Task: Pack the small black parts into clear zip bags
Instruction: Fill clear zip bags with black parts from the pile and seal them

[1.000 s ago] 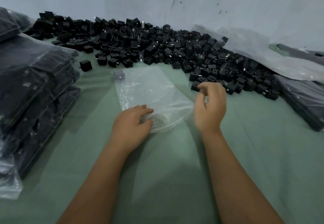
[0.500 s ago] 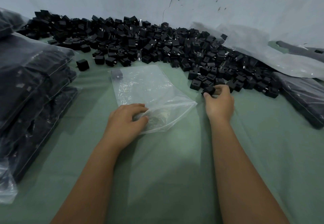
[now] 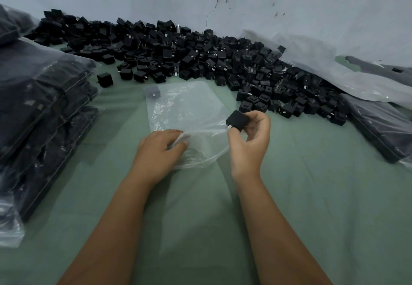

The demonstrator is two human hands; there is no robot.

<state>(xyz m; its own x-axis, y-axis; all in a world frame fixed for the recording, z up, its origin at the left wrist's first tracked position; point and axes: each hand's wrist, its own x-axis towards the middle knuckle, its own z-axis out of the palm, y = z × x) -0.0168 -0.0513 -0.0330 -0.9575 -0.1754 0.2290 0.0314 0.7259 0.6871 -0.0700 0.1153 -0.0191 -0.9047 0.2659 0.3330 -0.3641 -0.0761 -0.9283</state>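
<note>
A clear zip bag (image 3: 185, 110) lies flat on the green cloth, its mouth toward me. One black part (image 3: 152, 91) sits inside at its far left corner. My left hand (image 3: 159, 151) grips the bag's near edge, fingers curled into the plastic at the mouth. My right hand (image 3: 249, 142) pinches a small black part (image 3: 238, 120) with metal prongs, held just above the bag's right side near the mouth. A big heap of loose black parts (image 3: 200, 57) runs along the wall behind the bag.
Stacked filled bags of black parts (image 3: 40, 106) stand at the left. More filled bags (image 3: 383, 126) lie at the right, under loose clear plastic (image 3: 323, 70). A lone part (image 3: 104, 79) sits left of the bag. The green cloth (image 3: 312, 195) spreads toward me.
My right hand reached to the heap's edge, picked up one black part and carried it back left to the bag's mouth. My left hand stayed on the bag.
</note>
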